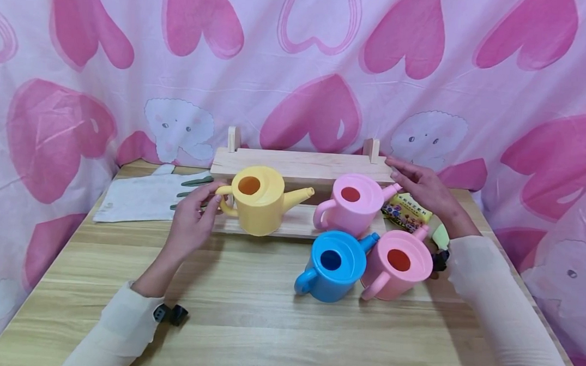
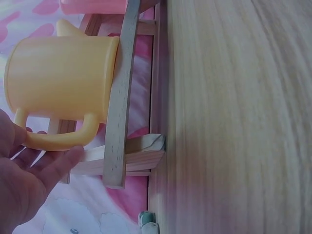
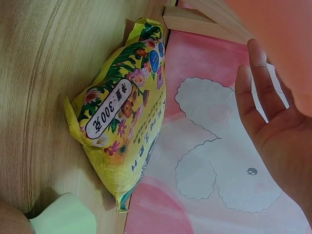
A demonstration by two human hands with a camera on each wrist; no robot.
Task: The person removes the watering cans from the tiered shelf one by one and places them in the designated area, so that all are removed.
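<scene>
My left hand (image 1: 195, 217) pinches the handle of a yellow watering can (image 1: 260, 203), also seen in the left wrist view (image 2: 58, 78) against the edge of a wooden shelf board (image 2: 119, 97). Beside the right end of the two-tier wooden rack (image 1: 298, 164), my right hand (image 1: 422, 191) has its fingers extended, near the spout of a light pink watering can (image 1: 358, 210). Whether those fingertips touch the rack cannot be told. In front of the rack, a blue watering can (image 1: 335, 267) stands beside a salmon-pink watering can (image 1: 399, 264).
A white glove with green stripes (image 1: 140, 198) lies left of the rack. Right of it sits a yellow floral packet (image 3: 126, 107), with a pale green tool end (image 3: 68, 217) close by. A heart-patterned curtain (image 1: 308, 58) hangs behind the wooden table (image 1: 247, 323).
</scene>
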